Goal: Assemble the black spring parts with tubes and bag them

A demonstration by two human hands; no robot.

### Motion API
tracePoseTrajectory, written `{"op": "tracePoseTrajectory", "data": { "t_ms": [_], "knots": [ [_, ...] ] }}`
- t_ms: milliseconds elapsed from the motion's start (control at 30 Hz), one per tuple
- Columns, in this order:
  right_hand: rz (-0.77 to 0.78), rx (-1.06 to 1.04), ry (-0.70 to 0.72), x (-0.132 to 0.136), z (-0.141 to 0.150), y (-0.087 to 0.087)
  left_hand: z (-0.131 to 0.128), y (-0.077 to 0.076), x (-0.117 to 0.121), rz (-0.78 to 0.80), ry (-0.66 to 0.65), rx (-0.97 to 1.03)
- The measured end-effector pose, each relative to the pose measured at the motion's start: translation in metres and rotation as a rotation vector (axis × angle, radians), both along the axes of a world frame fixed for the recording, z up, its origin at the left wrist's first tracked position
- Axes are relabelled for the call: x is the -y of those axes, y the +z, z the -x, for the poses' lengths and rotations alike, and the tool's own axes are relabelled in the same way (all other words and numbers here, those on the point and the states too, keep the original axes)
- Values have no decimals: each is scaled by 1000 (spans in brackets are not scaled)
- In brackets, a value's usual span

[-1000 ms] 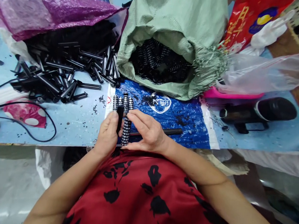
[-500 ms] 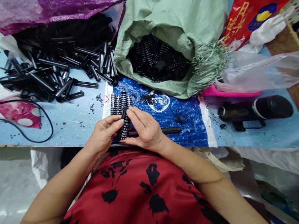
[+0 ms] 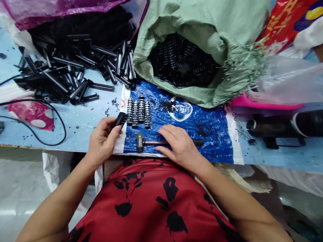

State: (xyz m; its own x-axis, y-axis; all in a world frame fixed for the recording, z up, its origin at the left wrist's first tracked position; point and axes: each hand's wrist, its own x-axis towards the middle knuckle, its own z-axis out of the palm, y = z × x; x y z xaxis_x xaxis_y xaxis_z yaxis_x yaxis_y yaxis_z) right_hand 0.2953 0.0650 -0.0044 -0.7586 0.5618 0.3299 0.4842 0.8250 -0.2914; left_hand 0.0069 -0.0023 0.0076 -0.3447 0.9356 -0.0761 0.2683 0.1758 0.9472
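My left hand (image 3: pixel 102 140) is closed round a short black plastic piece (image 3: pixel 120 119) at the left edge of the blue woven sheet (image 3: pixel 200 118). Just beyond it several black rollers with white markings (image 3: pixel 138 111) lie side by side on the sheet. My right hand (image 3: pixel 176 145) lies over the handle of a small hammer (image 3: pixel 141 142) on the sheet, fingers curling onto it. The hammer's head points left.
A heap of black plastic bars (image 3: pixel 71 71) spills from a purple sack (image 3: pixel 62 1) at the back left. A green sack (image 3: pixel 199 32) of black marked rollers stands behind the sheet. A black tool (image 3: pixel 289 127) lies at right, cables (image 3: pixel 27 127) at left.
My right hand has set the marked roller down with the row on the sheet and moved onto the hammer. My left hand drew left, keeping the black piece.
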Motion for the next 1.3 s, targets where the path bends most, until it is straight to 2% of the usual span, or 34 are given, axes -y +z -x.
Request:
{"op": "tracePoseTrajectory", "data": {
  "t_ms": [67, 133, 233, 333, 433, 500, 567, 667, 800, 867, 933, 967, 1033, 1100, 1200, 1267, 1300],
  "knots": [
    [-49, 75, -44, 5, -15, -5, 27, -7, 3, -11, -52, -394],
    [-88, 59, -70, 7, -17, -5, 48, -12, 3, 68, -152, -568],
    [-86, -94, -85, 1, 6, 4, 62, -16, -3, 185, -251, -523],
    [-105, -229, -81, -12, 43, 13, 61, -18, -8, 246, -250, -442],
    [-165, -99, -58, -21, 72, 16, 60, -16, -11, 272, -236, -369],
    [-169, 9, -37, -21, 81, 15, 62, -15, -15, 299, -245, -321],
    [-141, -13, 5, -18, 83, 14, 67, -14, -21, 332, -279, -282],
    [-114, -129, 148, -10, 86, 11, 71, -15, -36, 379, -359, -208],
    [-85, -3, 225, 0, 89, 6, 66, -14, -49, 419, -383, -209],
    [-84, 7, 226, 0, 78, 4, 68, -6, -44, 412, -362, -324],
    [-124, -21, 226, -1, 57, 1, 79, 6, -27, 429, -402, -438],
    [-149, -31, 213, -2, 44, -1, 89, 13, -16, 459, -465, -455],
    [-166, -27, 154, -4, 19, -5, 112, 22, 7, 609, -689, -328],
    [-103, -40, 50, -9, 7, -7, 130, 26, 21, 709, -740, -214],
    [152, -75, -208, -24, 22, -2, 131, 21, 18, 620, -615, -95],
    [346, -12, -380, -39, 46, 7, 119, 17, 5, 478, -472, -137],
    [413, 73, -422, -46, 59, 12, 112, 15, -2, 415, -405, -196]
  ]
}}
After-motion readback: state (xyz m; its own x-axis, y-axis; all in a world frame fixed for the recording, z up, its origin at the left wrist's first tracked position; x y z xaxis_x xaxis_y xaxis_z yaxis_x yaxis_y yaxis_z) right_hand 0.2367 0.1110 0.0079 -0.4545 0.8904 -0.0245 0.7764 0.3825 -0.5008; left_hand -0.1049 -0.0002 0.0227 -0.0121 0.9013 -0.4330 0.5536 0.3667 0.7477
